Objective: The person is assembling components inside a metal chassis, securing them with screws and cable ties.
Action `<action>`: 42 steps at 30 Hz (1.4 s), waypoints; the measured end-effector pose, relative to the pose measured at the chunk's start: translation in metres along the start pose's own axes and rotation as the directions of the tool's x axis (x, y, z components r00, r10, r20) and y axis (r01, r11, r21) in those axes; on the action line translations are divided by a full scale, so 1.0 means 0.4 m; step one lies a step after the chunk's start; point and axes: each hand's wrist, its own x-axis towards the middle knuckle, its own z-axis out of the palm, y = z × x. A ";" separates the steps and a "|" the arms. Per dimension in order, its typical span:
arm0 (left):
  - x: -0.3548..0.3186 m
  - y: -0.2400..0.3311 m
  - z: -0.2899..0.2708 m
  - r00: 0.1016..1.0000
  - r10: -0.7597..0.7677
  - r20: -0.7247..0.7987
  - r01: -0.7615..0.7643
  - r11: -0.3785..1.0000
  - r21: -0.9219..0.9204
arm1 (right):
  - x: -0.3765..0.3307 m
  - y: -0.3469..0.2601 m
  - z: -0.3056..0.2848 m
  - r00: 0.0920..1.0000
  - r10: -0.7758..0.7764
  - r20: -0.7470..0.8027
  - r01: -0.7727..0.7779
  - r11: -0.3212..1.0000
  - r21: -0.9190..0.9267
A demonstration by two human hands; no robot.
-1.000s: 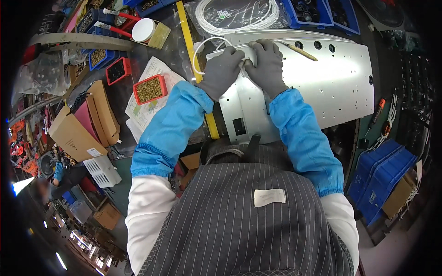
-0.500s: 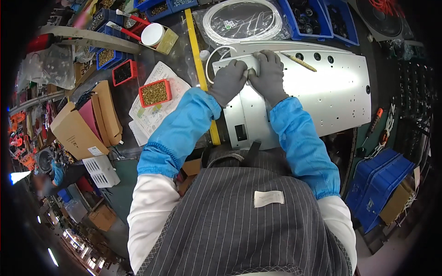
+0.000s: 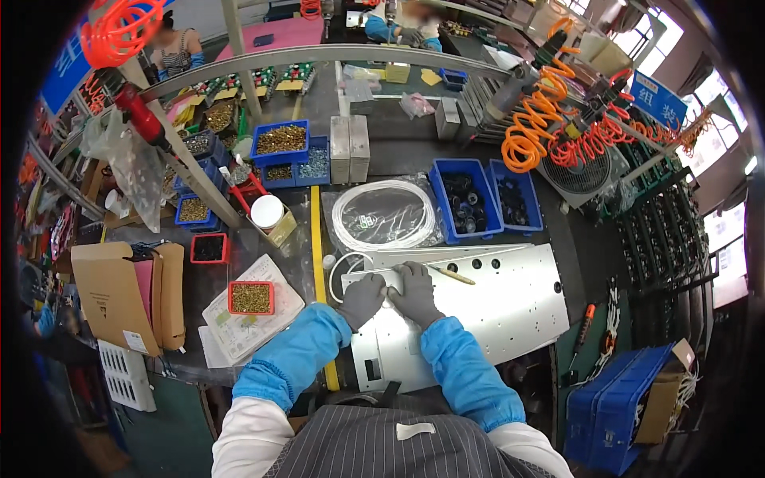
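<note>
A silver sheet-metal panel (image 3: 502, 307) with punched holes lies on the bench in front of me. A narrower bent metal piece (image 3: 402, 350) is at its left end. My left hand (image 3: 364, 301), in a grey glove, is closed near the panel's far left corner, where a thin white tube (image 3: 333, 288) loops in beneath it. My right hand (image 3: 416, 293), also gloved, curls over the panel's far edge, with the thumbs of both hands nearly meeting. What lies under the right fingers is hidden. Just right of that hand, a tool with a tan handle (image 3: 453, 275) rests on the panel.
Beyond the panel lies a bagged coil of white tubing (image 3: 426, 215), beside blue bins (image 3: 470, 237) of black parts. To the left are a red tray of brass screws (image 3: 251, 298) on papers and an open cardboard box (image 3: 103, 299). A screwdriver (image 3: 586, 327) lies right; coiled orange hoses (image 3: 522, 147) hang overhead.
The view has tilted up, so the bench's far side and other people now show. Both hands stay at the same panel edge, with little visible change in grip.
</note>
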 end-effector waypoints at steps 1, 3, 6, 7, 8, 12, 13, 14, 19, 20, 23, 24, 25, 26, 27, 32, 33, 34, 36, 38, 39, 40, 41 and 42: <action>-0.001 0.001 0.005 0.999 -0.036 -0.008 0.037 0.999 0.013 | -0.002 -0.004 0.001 0.999 0.038 0.018 -0.038 0.999 -0.003; -0.005 0.005 -0.006 1.000 -0.029 -0.007 0.029 1.000 -0.005 | -0.001 -0.010 0.006 0.997 0.067 0.041 -0.067 0.998 -0.007; -0.007 0.026 -0.036 0.999 -0.029 0.028 0.030 1.000 -0.006 | -0.008 -0.024 0.017 0.995 0.098 0.023 -0.097 0.994 -0.056; -0.006 0.029 -0.043 0.998 -0.034 0.055 0.034 0.999 0.000 | -0.010 -0.031 0.020 0.992 0.124 -0.010 -0.125 0.991 -0.057; -0.016 0.031 -0.044 0.996 -0.041 0.085 0.041 0.999 0.004 | -0.017 -0.039 0.024 0.987 0.154 -0.039 -0.156 0.986 -0.056; -0.020 0.011 -0.026 0.996 -0.037 0.075 0.037 0.999 0.003 | 0.001 -0.033 0.044 0.982 0.185 -0.047 -0.188 0.980 -0.064; -0.027 -0.005 -0.009 0.998 -0.024 0.054 0.023 1.000 0.008 | -0.001 -0.026 0.051 0.984 0.177 -0.019 -0.178 0.979 -0.101; -0.023 -0.025 0.008 0.999 -0.015 0.039 0.014 1.000 0.013 | -0.002 -0.016 0.058 0.985 0.174 0.015 -0.170 0.976 -0.135; 0.014 -0.008 -0.014 0.999 0.031 0.006 -0.032 0.999 0.025 | 0.016 -0.007 0.014 0.999 0.034 -0.037 -0.037 0.996 -0.085; 0.024 -0.008 -0.018 0.999 0.039 0.008 -0.039 0.999 -0.015 | 0.021 -0.005 0.010 0.997 0.035 -0.064 -0.039 0.997 -0.068; 0.027 -0.020 -0.002 0.999 0.040 -0.019 -0.040 0.999 -0.020 | 0.026 0.009 0.021 0.998 0.062 -0.027 -0.063 0.997 -0.044; 0.025 -0.018 0.000 1.000 0.031 -0.005 -0.031 0.999 -0.009 | 0.022 0.008 0.022 0.997 0.064 -0.035 -0.066 0.997 -0.044; 0.019 -0.015 -0.004 0.999 0.034 0.014 -0.034 0.999 0.005 | 0.017 0.006 0.025 0.997 0.081 -0.021 -0.081 0.996 -0.037; 0.017 -0.012 -0.007 0.999 0.026 0.030 -0.026 1.000 0.001 | 0.015 0.003 0.026 0.996 0.080 -0.024 -0.081 0.996 -0.047; 0.011 -0.009 -0.007 0.998 0.036 0.045 -0.038 0.999 0.036 | 0.008 0.002 0.028 0.996 0.080 -0.028 -0.081 0.995 -0.058; 0.006 -0.011 -0.009 0.998 0.044 0.034 -0.043 0.999 -0.030 | -0.005 -0.007 0.032 0.995 0.095 -0.034 -0.097 0.994 -0.041; 0.003 -0.005 -0.006 1.000 -0.007 0.019 0.008 0.998 -0.067 | -0.004 -0.006 0.033 0.995 0.094 -0.043 -0.096 0.994 -0.053; 0.002 -0.003 -0.008 1.000 -0.006 0.024 0.008 0.998 -0.068 | -0.004 -0.006 0.033 0.994 0.091 -0.053 -0.095 0.993 -0.066; 0.000 -0.005 -0.013 1.000 -0.008 0.008 0.009 0.993 -0.119 | -0.004 -0.014 0.036 0.992 0.114 -0.046 -0.117 0.991 -0.065; 0.001 -0.011 -0.004 1.000 -0.019 0.001 0.019 0.991 -0.134 | -0.004 -0.019 0.035 0.991 0.130 -0.037 -0.132 0.989 -0.066; 0.004 -0.011 -0.001 0.999 0.009 -0.036 -0.014 0.992 -0.126 | -0.003 -0.017 0.035 0.992 0.124 -0.036 -0.126 0.989 -0.077; 0.004 -0.009 0.002 0.997 0.037 -0.074 -0.046 0.992 -0.118 | -0.002 -0.015 0.034 0.993 0.117 -0.034 -0.120 0.989 -0.089; -0.001 -0.007 0.006 0.996 0.037 -0.077 -0.046 0.992 -0.120 | -0.004 -0.013 0.033 0.993 0.115 -0.033 -0.117 0.989 -0.092; 0.001 -0.001 0.004 0.997 0.013 -0.073 -0.023 0.990 -0.138 | -0.002 -0.008 0.032 0.994 0.108 -0.036 -0.110 0.990 -0.085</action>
